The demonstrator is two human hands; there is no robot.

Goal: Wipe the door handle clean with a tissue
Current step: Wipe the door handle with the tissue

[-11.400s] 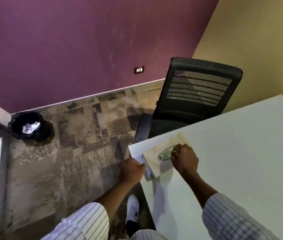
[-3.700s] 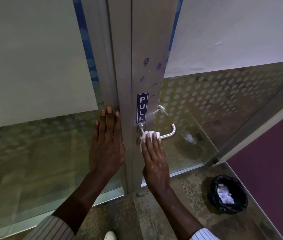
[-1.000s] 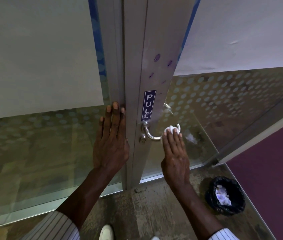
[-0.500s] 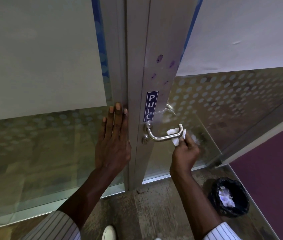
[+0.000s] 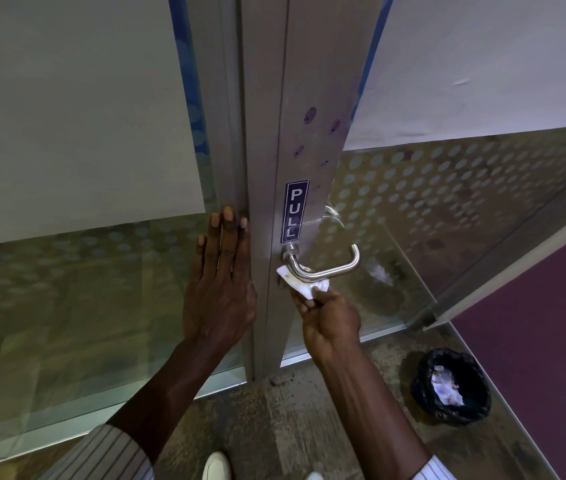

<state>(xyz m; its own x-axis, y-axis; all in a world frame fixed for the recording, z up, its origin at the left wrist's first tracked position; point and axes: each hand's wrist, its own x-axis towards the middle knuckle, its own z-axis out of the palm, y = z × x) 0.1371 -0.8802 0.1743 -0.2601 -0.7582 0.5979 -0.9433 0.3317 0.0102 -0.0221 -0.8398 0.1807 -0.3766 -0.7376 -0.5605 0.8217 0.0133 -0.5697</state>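
Note:
A steel lever door handle [image 5: 326,268] sticks out of the aluminium door frame [image 5: 312,98] just under a blue PULL sticker [image 5: 294,211]. My right hand [image 5: 332,315] pinches a white tissue [image 5: 304,285] with brownish smears, pressed up against the underside of the handle near its base. My left hand [image 5: 221,278] lies flat, fingers spread, on the frame and glass panel to the left of the handle.
Frosted glass panels [image 5: 448,202] with dot patterns flank the frame on both sides. A black-lined waste bin [image 5: 451,386] holding crumpled tissue stands on the carpet at lower right, beside a purple wall [image 5: 551,323]. My white shoe [image 5: 217,467] shows at the bottom.
My right hand has slid the tissue left along the underside of the handle, from its outer end toward the base. My left hand stays flat on the frame.

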